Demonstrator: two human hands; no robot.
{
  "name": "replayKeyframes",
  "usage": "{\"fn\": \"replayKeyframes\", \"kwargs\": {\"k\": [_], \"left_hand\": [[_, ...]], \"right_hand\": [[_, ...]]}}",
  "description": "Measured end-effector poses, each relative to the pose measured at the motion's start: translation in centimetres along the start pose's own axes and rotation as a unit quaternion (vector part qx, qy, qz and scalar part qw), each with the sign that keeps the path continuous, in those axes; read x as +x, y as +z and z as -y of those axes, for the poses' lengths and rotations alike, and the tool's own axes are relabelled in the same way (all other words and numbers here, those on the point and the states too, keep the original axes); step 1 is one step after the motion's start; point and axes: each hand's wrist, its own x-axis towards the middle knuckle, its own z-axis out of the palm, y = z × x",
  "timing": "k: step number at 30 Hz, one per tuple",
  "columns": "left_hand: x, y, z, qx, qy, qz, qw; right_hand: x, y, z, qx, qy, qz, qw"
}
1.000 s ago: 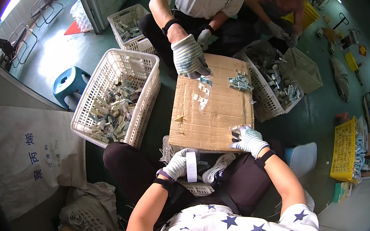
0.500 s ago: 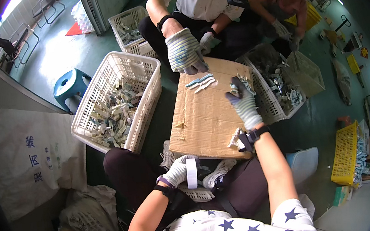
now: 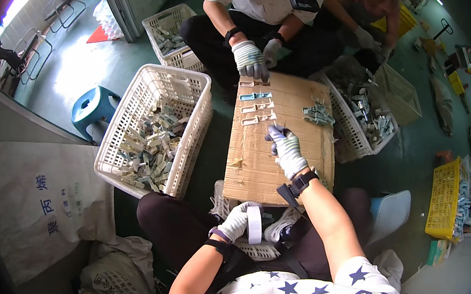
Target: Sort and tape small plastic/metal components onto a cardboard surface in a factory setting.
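Note:
My gloved left hand is closed around a white roll, seen edge-on, near the cardboard's front edge. My gloved right hand hovers over the cardboard, fingers somewhat apart and nothing visible in them. Just beyond its fingertips lies a pale plastic clip, shaped like a clothes peg. Further away in the same column are another pale clip, a blue clip and one more at the far edge, beside a co-worker's gloved hand. A pile of grey-green clips sits at the right.
A white basket of loose clips stands to the left, another white basket to the right. Two co-workers sit beyond the cardboard. A blue stool is at the far left, a yellow crate at the far right.
My right hand has moved from the pile to the left and nearer me. The bunched clips now lie spaced in a column. The co-worker's hand has drawn back to the far edge.

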Motion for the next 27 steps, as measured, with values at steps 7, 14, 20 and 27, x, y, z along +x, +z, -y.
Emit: {"fn": "replayKeyframes", "kwargs": {"k": [7, 14, 20, 27], "left_hand": [[1.1, 0.0, 0.5, 0.043, 0.001, -0.019, 0.999], [2.6, -2.3, 2.2, 0.045, 0.004, -0.019, 0.999], [2.8, -2.1, 2.1, 0.056, -0.013, -0.046, 0.997], [2.6, -1.6, 1.7, 0.055, -0.016, -0.042, 0.998]], "right_hand": [[2.9, 3.6, -0.5, 0.08, -0.007, -0.043, 0.996], [4.4, 5.5, -1.3, 0.084, 0.013, -0.085, 0.993], [5.5, 5.6, -1.6, 0.105, 0.039, -0.085, 0.99], [6.6, 5.4, -1.2, 0.076, 0.063, -0.071, 0.993]]}}
